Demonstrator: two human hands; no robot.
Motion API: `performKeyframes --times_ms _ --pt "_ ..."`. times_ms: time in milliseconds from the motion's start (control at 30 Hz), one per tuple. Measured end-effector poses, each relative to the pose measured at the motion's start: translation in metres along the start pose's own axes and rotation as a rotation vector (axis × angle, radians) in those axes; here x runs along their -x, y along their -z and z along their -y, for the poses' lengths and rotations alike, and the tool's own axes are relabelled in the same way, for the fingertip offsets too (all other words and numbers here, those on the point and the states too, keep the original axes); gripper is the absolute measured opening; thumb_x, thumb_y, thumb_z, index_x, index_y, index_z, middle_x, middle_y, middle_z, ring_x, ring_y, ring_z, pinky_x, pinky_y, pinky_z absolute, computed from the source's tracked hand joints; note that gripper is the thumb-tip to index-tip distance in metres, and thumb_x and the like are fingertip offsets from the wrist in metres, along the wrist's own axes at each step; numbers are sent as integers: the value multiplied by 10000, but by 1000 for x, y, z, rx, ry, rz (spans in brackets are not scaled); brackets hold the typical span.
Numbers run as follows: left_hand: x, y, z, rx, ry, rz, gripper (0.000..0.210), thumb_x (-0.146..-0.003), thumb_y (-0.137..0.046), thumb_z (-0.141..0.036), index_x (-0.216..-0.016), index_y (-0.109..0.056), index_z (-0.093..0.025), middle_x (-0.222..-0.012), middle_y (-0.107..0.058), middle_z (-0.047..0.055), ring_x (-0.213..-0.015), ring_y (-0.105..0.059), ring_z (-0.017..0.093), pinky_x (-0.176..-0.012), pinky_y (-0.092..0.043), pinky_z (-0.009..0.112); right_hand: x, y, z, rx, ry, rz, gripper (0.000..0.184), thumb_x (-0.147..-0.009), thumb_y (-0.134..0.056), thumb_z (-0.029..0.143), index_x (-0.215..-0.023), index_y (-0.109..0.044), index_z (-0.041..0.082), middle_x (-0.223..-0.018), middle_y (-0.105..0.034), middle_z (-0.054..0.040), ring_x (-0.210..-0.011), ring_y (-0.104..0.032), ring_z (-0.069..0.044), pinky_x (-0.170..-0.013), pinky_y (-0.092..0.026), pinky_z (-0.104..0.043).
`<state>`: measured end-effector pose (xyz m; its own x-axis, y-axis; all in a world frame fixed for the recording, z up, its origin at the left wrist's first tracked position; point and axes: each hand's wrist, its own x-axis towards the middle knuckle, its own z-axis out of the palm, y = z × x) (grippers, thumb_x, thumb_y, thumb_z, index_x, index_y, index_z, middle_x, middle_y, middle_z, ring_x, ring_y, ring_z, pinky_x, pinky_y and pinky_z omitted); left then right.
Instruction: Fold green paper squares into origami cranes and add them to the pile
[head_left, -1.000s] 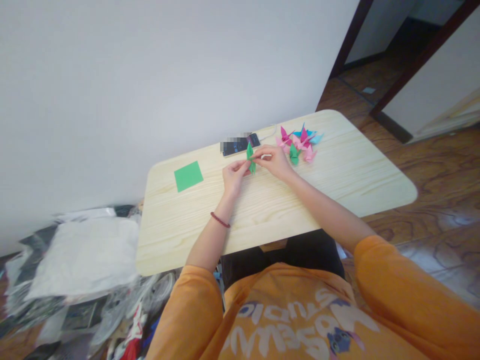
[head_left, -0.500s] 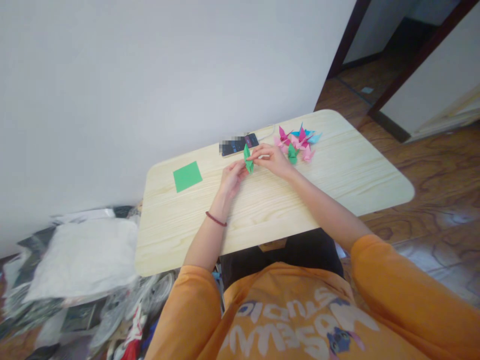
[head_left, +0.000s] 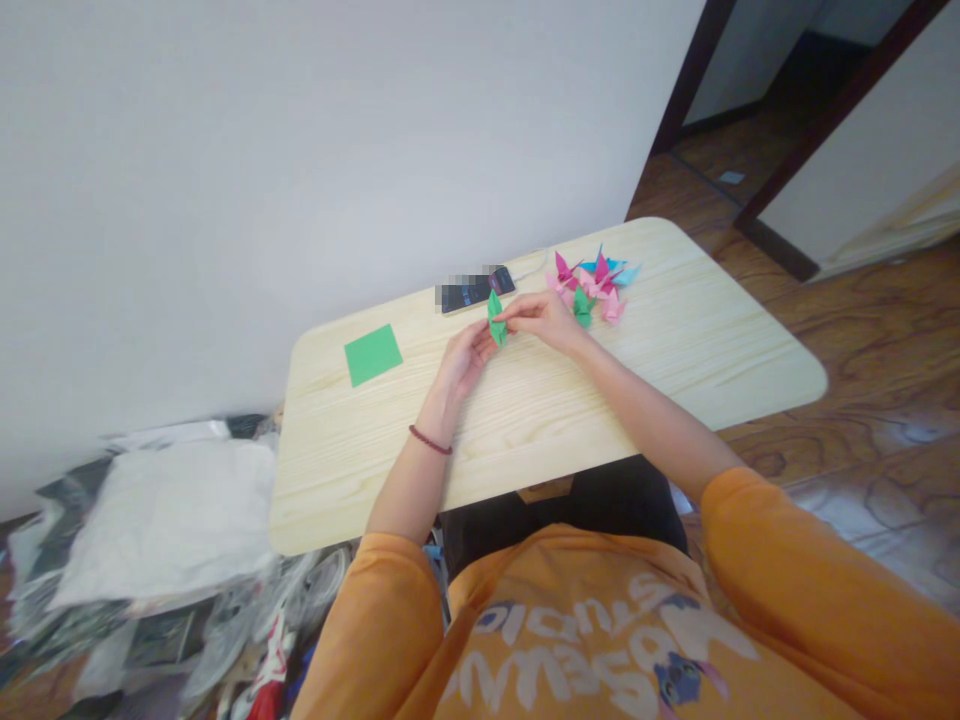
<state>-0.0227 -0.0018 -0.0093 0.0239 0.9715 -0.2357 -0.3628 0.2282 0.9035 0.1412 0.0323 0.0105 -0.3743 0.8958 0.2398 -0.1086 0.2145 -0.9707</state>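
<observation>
Between my two hands, above the middle of the table (head_left: pixel 525 420), is a narrow green folded paper (head_left: pixel 496 312), pointed at its upper end. My left hand (head_left: pixel 466 358) grips it from the lower left, with its fingers partly behind the paper. From the right, my right hand (head_left: pixel 544 318) pinches its side between thumb and fingers. Just right of that hand sits a small green folded paper crane (head_left: pixel 582 307), beside a cluster of pink and blue paper cranes (head_left: pixel 602 275). Off to the left lies a flat green paper square (head_left: pixel 373 355).
A phone (head_left: pixel 476 289) with a white cable lies by the table's back edge, near the wall (head_left: pixel 337 150). Left of the table are a white cushion-like bundle (head_left: pixel 172 515) and plastic bags. A doorway (head_left: pixel 765 110) stands at the far right.
The fingers of my right hand have drawn closer together on the folded paper. Both hands stay in nearly the same place, and the view has shifted slightly.
</observation>
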Motion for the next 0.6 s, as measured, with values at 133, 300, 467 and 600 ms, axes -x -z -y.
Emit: performKeyframes --times_ms 133,300,467,600 --pt "3 0 -3 -39 -30 17 231 -772 -735 -375 -852 -717 -159 -910 -749 113 -928 -718 242 -849 -592 387 1 -1 0 20 26 -13 114 -626 -763 294 -686 -762 196 -735 -703 -30 -643 -628 -137 -660 -541 -298" --pt "6 1 -5 18 -29 66 200 -713 -790 -257 -880 -734 -162 -955 -754 83 -975 -711 222 -937 -556 367 2 -2 0 -18 -4 -2 161 -649 -750 317 -745 -772 190 -734 -702 -32 -655 -629 -138 -654 -539 -288" --pt "10 -1 -9 76 27 28 210 -698 -778 -145 -905 -740 -145 -959 -757 68 -1056 -684 210 -1020 -502 351 2 -3 2 -46 -19 -10 193 -682 -736 344 -761 -771 171 -755 -707 -36 -673 -616 -125 -675 -531 -273" --pt "10 -3 -11 69 15 -19 204 -661 -791 -103 -855 -742 -138 -889 -761 60 -989 -705 205 -1001 -511 360 2 -5 2 -65 -59 -19 211 -638 -780 338 -755 -755 164 -783 -715 -39 -698 -621 -133 -689 -529 -281"
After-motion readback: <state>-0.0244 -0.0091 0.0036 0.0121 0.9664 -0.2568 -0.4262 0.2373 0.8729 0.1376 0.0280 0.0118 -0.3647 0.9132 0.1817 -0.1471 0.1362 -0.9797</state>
